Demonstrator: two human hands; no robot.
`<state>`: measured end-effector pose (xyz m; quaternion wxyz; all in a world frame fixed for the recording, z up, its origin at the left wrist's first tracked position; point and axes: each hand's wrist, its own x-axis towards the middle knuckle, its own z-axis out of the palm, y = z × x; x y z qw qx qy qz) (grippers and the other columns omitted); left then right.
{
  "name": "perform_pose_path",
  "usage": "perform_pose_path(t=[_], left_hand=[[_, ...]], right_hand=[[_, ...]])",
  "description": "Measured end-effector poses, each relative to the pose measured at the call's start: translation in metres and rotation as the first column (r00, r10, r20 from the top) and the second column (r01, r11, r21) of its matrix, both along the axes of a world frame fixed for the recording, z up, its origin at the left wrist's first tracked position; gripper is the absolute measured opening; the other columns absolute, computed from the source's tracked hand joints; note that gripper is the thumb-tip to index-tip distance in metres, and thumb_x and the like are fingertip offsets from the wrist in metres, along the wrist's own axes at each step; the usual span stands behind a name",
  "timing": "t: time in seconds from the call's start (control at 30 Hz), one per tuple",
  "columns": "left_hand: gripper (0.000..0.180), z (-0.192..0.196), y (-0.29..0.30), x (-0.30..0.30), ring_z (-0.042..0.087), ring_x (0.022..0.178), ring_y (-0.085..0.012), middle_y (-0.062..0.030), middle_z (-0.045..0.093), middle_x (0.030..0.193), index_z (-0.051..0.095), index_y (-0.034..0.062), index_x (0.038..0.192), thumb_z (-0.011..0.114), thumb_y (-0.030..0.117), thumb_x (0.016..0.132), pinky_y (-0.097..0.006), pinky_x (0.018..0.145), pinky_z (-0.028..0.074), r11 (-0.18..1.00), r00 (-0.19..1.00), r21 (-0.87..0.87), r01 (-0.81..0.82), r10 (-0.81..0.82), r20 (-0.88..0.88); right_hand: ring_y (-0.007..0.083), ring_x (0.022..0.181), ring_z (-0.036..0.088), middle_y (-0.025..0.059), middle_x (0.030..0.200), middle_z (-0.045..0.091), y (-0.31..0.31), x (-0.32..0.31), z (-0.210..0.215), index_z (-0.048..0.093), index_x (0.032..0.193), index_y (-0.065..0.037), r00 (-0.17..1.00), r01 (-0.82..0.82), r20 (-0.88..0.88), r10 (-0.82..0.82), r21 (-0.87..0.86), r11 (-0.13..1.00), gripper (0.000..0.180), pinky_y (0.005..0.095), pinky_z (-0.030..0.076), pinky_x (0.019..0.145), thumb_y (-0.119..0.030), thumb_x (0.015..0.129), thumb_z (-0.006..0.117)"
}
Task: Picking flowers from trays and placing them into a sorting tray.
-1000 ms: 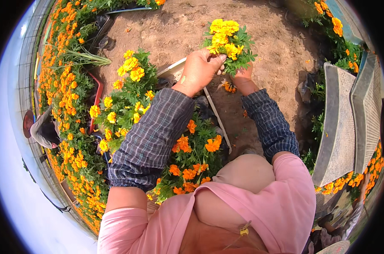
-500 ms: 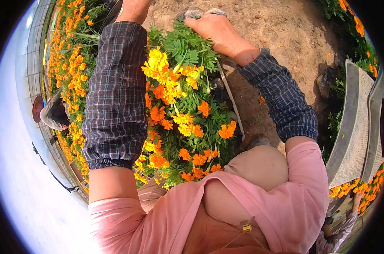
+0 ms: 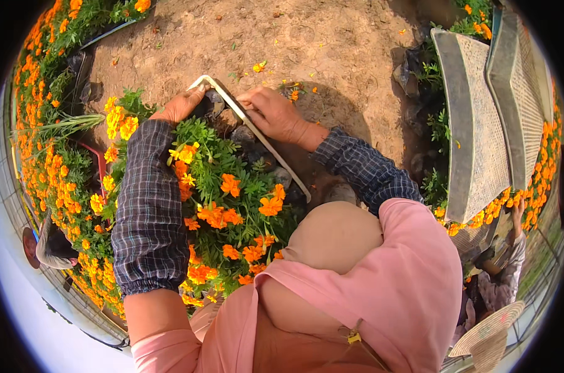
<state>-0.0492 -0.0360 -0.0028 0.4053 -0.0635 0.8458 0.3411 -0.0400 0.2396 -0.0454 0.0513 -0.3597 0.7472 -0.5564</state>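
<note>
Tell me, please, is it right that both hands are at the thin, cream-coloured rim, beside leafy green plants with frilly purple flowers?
Not quite: the head view shows the frilly flowers are orange to yellow-orange, not purple. The rest is right: left hand and right hand are at the thin, cream-coloured rim, beside leafy green plants.
</note>
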Motion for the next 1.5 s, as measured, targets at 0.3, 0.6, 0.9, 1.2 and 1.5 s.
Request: perform_pose_path(t=[0.3, 0.6, 0.9, 1.2, 1.5], left_hand=[[0.06, -0.008, 0.005, -0.004, 0.037, 0.128, -0.0334, -0.0176, 0.043, 0.135, 0.041, 0.0117, 0.135, 0.039, 0.051, 0.091, -0.038, 0.105, 0.03, 0.972, 0.998, -0.227, 0.066, -0.068, -0.001], [0.061, 0.008, 0.024, -0.006, 0.041, 0.125, -0.032, -0.0194, 0.045, 0.133, 0.043, 0.0087, 0.134, 0.04, 0.051, 0.091, -0.038, 0.103, 0.031, 0.981, 0.999, -0.191, 0.034, -0.032, 0.017], [0.067, -0.002, 0.019, -0.012, 0.028, 0.132, -0.0313, -0.0158, 0.032, 0.142, 0.036, 0.0112, 0.138, 0.028, 0.059, 0.091, -0.042, 0.11, 0.025, 0.986, 0.989, -0.16, -0.04, 0.062, 0.136], [0.068, 0.01, 0.035, 0.018, 0.036, 0.128, -0.032, -0.0184, 0.038, 0.138, 0.041, 0.0022, 0.133, 0.035, 0.056, 0.091, -0.038, 0.106, 0.029, 0.987, 0.991, -0.109, -0.116, 0.108, -0.077], [0.051, 0.0, 0.046, 0.058, 0.044, 0.119, -0.0335, -0.0164, 0.047, 0.13, 0.043, 0.0052, 0.131, 0.042, 0.039, 0.093, -0.041, 0.101, 0.036, 0.931, 0.959, -0.362, -0.039, -0.067, -0.275]], right_hand=[[0.015, 0.077, 0.056, 0.0128, 0.098, 0.056, 0.217, -0.011, -0.03, 0.045, 0.114, 0.003, 0.309, 0.919, 0.177, -0.935, 0.199, 0.341, 0.041, 0.0297, 0.047, 0.068, -0.013, 0.081, 0.065], [0.0176, 0.063, 0.051, 0.0011, 0.072, 0.053, 0.273, -0.095, -0.063, 0.061, 0.09, -0.003, 0.423, 0.804, 0.22, -0.879, 0.356, 0.476, 0.026, 0.0303, 0.042, 0.061, -0.024, 0.093, 0.048], [0.0164, 0.06, 0.047, 0.0071, 0.065, 0.053, 0.244, -0.14, -0.018, 0.058, 0.069, -0.004, 0.239, 0.743, 0.424, -0.874, 0.499, 0.446, 0.046, 0.0322, 0.037, 0.057, -0.046, 0.086, 0.052], [0.0074, 0.061, 0.048, -0.0022, 0.067, 0.055, 0.125, -0.112, -0.012, 0.062, 0.077, -0.007, 0.6, 0.733, 0.391, -0.698, 0.079, 0.675, 0.026, 0.0241, 0.038, 0.056, -0.021, 0.093, 0.048], [0.0332, 0.076, 0.061, 0.0158, 0.084, 0.064, -0.098, -0.098, 0.079, 0.064, 0.089, -0.005, 0.929, -0.329, -0.15, 0.339, 0.085, 0.94, 0.016, 0.0404, 0.048, 0.062, -0.016, 0.078, 0.06]])
